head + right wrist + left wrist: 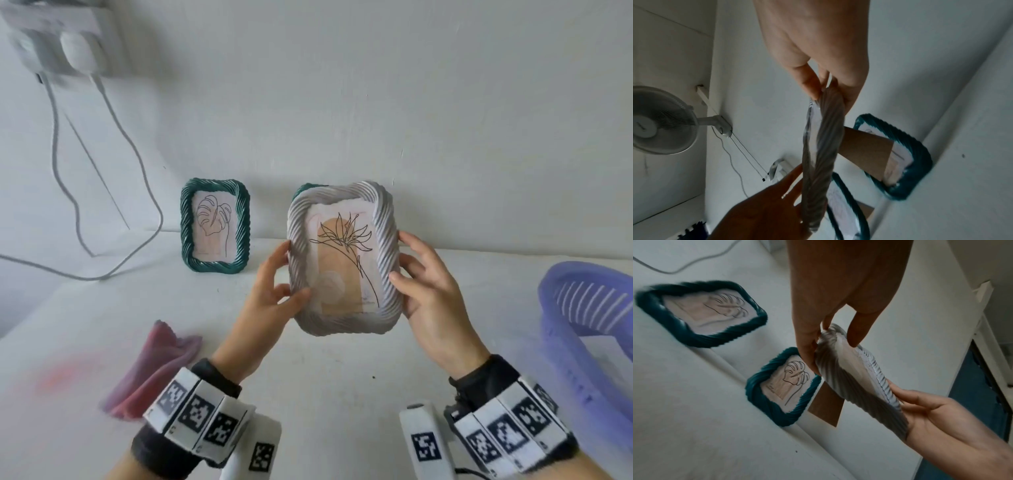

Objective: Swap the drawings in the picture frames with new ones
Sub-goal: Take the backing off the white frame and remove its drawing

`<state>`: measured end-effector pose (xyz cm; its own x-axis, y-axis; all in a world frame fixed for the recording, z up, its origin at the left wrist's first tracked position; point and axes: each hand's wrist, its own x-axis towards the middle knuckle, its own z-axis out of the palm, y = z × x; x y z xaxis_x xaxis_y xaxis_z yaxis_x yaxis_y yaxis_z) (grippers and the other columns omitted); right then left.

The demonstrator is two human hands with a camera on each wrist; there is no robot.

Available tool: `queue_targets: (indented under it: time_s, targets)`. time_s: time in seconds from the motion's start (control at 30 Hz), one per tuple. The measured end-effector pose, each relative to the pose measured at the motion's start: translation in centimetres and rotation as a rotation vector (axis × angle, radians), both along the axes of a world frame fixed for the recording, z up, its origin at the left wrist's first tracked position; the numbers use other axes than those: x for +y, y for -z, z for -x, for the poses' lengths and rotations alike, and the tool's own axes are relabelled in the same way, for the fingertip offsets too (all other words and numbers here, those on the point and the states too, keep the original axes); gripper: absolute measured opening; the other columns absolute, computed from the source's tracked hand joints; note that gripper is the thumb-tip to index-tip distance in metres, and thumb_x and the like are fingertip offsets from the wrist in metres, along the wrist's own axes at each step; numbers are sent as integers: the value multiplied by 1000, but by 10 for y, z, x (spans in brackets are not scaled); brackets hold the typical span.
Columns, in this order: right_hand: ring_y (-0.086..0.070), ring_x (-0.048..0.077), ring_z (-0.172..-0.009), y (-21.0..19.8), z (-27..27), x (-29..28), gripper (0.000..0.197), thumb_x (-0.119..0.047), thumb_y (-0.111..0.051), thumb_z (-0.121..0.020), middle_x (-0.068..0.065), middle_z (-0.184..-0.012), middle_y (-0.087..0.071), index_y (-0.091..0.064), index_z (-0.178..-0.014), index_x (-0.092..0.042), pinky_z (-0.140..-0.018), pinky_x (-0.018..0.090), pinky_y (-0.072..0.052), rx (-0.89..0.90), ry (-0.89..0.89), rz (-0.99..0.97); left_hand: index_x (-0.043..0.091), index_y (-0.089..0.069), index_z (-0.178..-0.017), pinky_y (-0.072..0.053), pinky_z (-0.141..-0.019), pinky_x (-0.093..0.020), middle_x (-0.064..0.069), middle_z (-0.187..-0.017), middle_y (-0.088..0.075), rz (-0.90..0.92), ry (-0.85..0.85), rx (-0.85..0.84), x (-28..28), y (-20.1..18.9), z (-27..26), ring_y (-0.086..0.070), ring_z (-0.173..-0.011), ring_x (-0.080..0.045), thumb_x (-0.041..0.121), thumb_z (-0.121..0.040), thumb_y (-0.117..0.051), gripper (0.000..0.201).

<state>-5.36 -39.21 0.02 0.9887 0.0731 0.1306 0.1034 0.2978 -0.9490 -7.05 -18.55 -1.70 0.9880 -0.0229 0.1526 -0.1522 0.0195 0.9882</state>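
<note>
A grey ribbed picture frame (387,240) is held upright above the table, facing me. It holds a flower line drawing (342,260) on a tan arch. My left hand (270,294) grips its left edge with the thumb on the front. My right hand (428,294) grips its right edge. The frame's brown cardboard stand (826,407) juts from its back. A green ribbed frame (186,226) with a leaf drawing stands against the wall to the left. Only a corner of a second green frame (306,188) shows behind the grey one.
A pink cloth (154,370) lies on the white table at the front left. A purple slatted basket (582,308) stands at the right edge. Grey cables (102,270) run from a wall socket (68,41) down onto the table. A wall fan (659,121) hangs higher up.
</note>
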Motion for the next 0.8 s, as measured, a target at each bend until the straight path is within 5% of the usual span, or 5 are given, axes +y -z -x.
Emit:
queue_targets:
  time_s: [0.23, 0.4, 0.57, 0.8]
  targets:
    - [-65, 25, -97, 20, 25, 14, 50, 12, -40, -87, 15, -106, -68, -47, -128, -16, -74, 35, -54, 146, -172, -74, 32, -39, -133, -52, -85, -44, 1, -128, -47, -63, -41, 41, 26, 17, 46, -57, -88, -20, 22, -74, -59, 63]
    - [-65, 23, -93, 26, 31, 19, 52, 14, -39, -86, 16, -109, -66, -46, -128, -16, -69, 34, -55, 187, -173, -107, 27, -40, -133, -52, -81, -27, 1, -131, -46, -144, -63, 32, 32, 25, 51, -56, -99, -15, 7, -87, -58, 54]
    - [-65, 22, -94, 28, 34, 24, 50, 12, -40, -88, 11, -108, -67, -47, -127, -18, -65, 30, -54, 191, -157, -116, 22, -39, -128, -43, -94, -12, 5, -127, -37, -472, -256, -244, 18, 12, 53, -43, -118, -9, 17, -81, -53, 49]
    - [-62, 25, -108, 21, 38, 31, 55, 12, -44, -87, 9, -116, -65, -45, -132, -19, -80, 36, -56, 187, -182, -186, 15, -49, -126, -46, -96, -22, 1, -123, -53, -405, -19, -269, -28, -11, 56, -51, -111, -5, 8, -87, -50, 39]
